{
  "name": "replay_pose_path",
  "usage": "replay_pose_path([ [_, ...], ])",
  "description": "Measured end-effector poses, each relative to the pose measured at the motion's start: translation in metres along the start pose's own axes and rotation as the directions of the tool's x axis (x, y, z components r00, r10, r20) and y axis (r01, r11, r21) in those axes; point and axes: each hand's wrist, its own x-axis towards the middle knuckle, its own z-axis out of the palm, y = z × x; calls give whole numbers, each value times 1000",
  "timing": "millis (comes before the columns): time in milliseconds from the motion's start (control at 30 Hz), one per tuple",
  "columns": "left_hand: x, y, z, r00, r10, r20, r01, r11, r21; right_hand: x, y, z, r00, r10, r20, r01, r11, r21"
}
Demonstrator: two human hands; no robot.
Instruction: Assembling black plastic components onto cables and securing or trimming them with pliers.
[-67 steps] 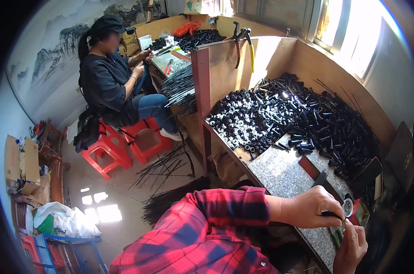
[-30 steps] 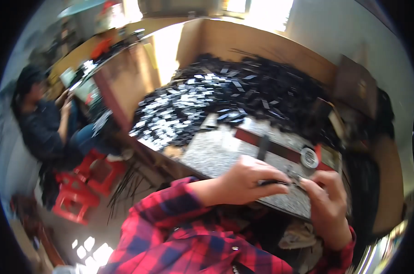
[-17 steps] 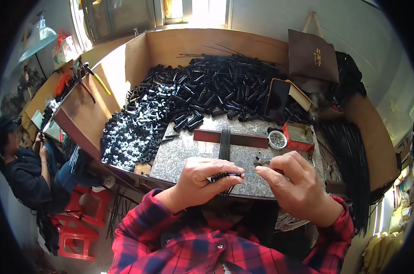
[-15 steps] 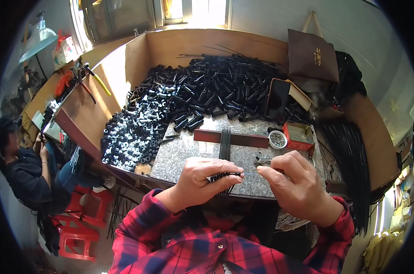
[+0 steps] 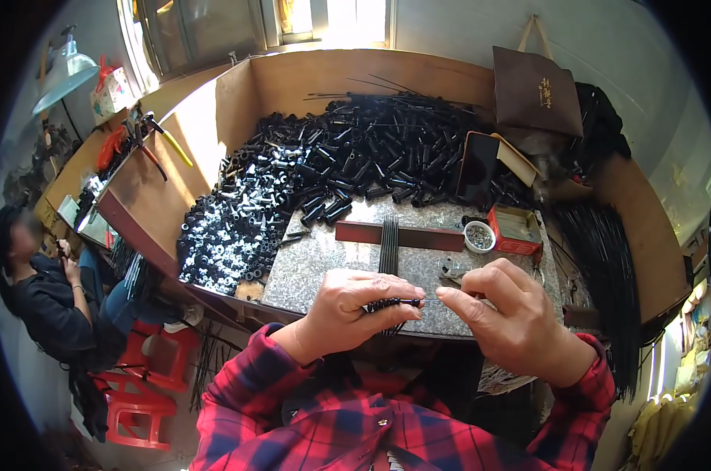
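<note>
My left hand [image 5: 354,304] is closed on a row of small black ribbed pieces [image 5: 384,304], which show between the thumb and fingers and end just past the fingertips. A bundle of thin black rods [image 5: 389,247] passes under that hand; whether the ribbed pieces are part of it is hidden. Just to the right, my right hand [image 5: 506,312] has thumb and forefinger pinched together, a short gap from the left fingertips. Anything inside that pinch is too small to make out. A dark red bar [image 5: 430,239] lies crosswise beneath the rods on the speckled stone slab [image 5: 308,271].
Heaped black tubes [image 5: 371,157] and small black and shiny fittings [image 5: 226,235] fill the back and left. A white cup [image 5: 479,236], red box [image 5: 515,229] and phone [image 5: 477,166] stand right. Long black rods [image 5: 603,259] lie far right. Another person [image 5: 53,302] sits left.
The thin bluish strand that stretched between my hands no longer shows. My right fingertips have come slightly closer to the left ones. My left hand keeps its grip.
</note>
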Motion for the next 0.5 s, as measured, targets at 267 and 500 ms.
replay_pose_path([
  [267,3,-5,5,998,52,47,-51,998,-27,0,2,-2,998,-51,36,49,998,34],
  [500,3,-13,10,995,97,30,-95,994,-49,10,-3,7,998,57,34,-64,957,282],
])
